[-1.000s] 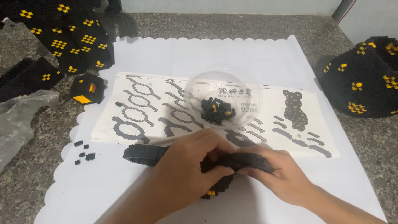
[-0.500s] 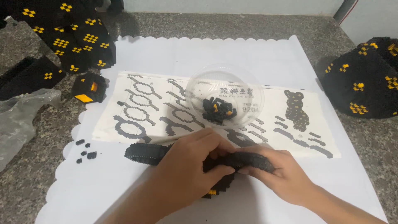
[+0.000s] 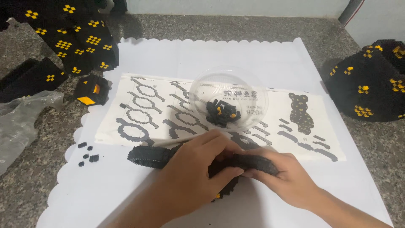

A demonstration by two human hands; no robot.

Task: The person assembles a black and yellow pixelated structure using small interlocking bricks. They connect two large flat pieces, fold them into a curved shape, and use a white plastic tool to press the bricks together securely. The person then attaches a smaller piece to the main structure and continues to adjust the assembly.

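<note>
Both my left hand [image 3: 198, 177] and right hand [image 3: 287, 177] clamp the curved black brick section [image 3: 253, 161] near the white mat's [image 3: 253, 55] front edge. Big finished chunks sit at the counter's [image 3: 253, 27] corners, but loose bricks [image 3: 221, 113] still wait in the clear bowl [image 3: 202, 90], so I judge plenty remains.

instruction sheet [image 3: 202, 116]: a wide white printed sheet, lying flat across the middle of the scalloped white mat [image 3: 270, 59]; black diagrams of brick rows and loops cover it, with a black bear figure near its right end.
clear bowl [image 3: 229, 101]: round, see-through plastic, standing on the sheet right of centre; dark print shows through it.
plastic bag [image 3: 19, 122]: crumpled, clear, on the stone counter at the far left, off the mat.
</note>
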